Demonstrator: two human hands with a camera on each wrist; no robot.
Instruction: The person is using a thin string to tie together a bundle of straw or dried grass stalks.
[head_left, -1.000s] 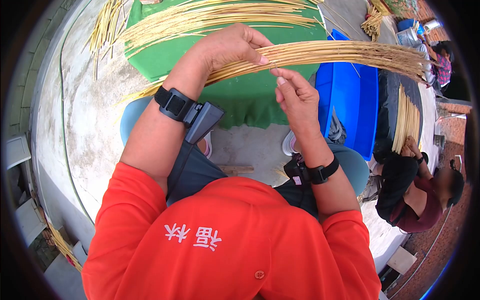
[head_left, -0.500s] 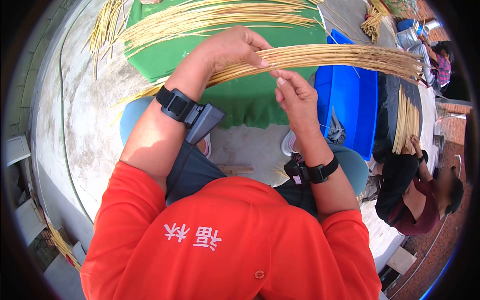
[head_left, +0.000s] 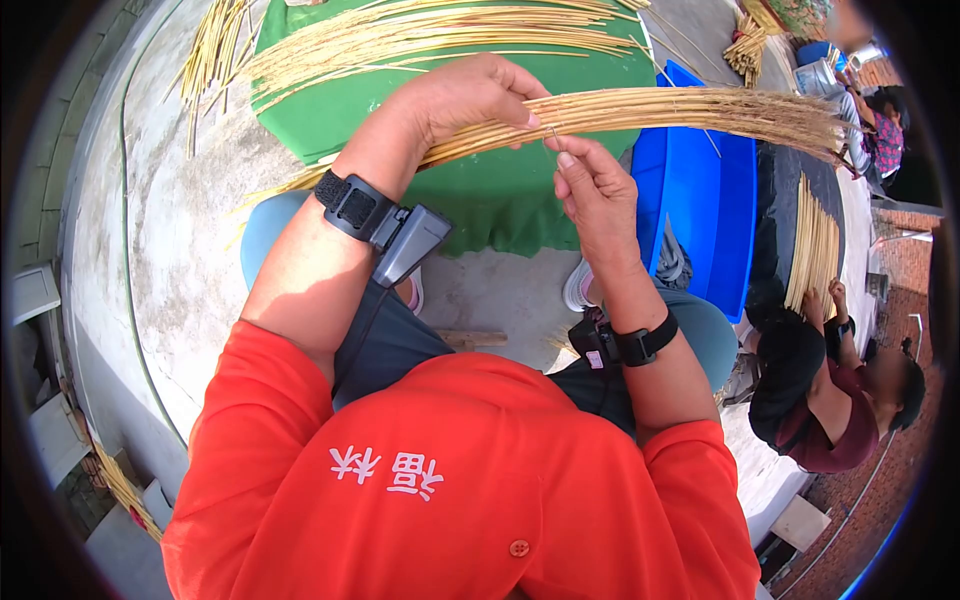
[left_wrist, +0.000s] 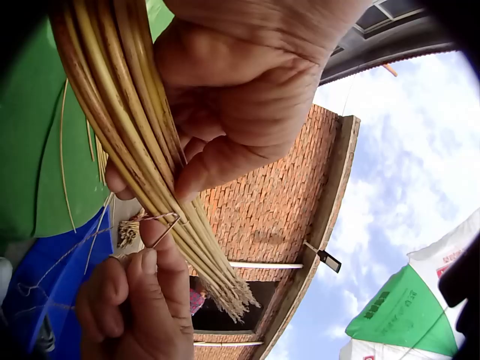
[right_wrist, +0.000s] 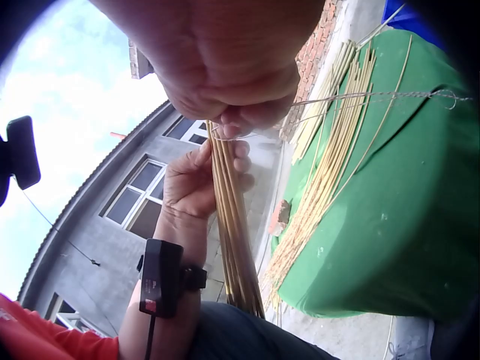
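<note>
My left hand (head_left: 465,100) grips a long bundle of thin, straw-coloured stalks (head_left: 650,105), thumb across its near side. The bundle lies crosswise in front of me, its feathery, frayed end (left_wrist: 236,296) to the right. Just right of the left thumb, a thin wire (left_wrist: 166,231) crosses the stalks and sticks out as a bent tip. My right hand (head_left: 602,200) pinches this wire between thumb and forefinger, close under the bundle. A twisted length of it (right_wrist: 375,95) trails from the right hand and ends in a small loop.
More stalks (head_left: 430,42) lie across a green cloth (head_left: 490,200) before me. A blue bin (head_left: 690,190) stands at my right knee. Beyond it another person (head_left: 840,400) handles stalks (head_left: 812,240). Loose stalks (head_left: 212,60) lie on the ground at far left.
The bundle's frayed end has dipped slightly. Both hands keep nearly the same place, the right fingertips shifting a little to the right. The other person's hands have moved at their stalks.
</note>
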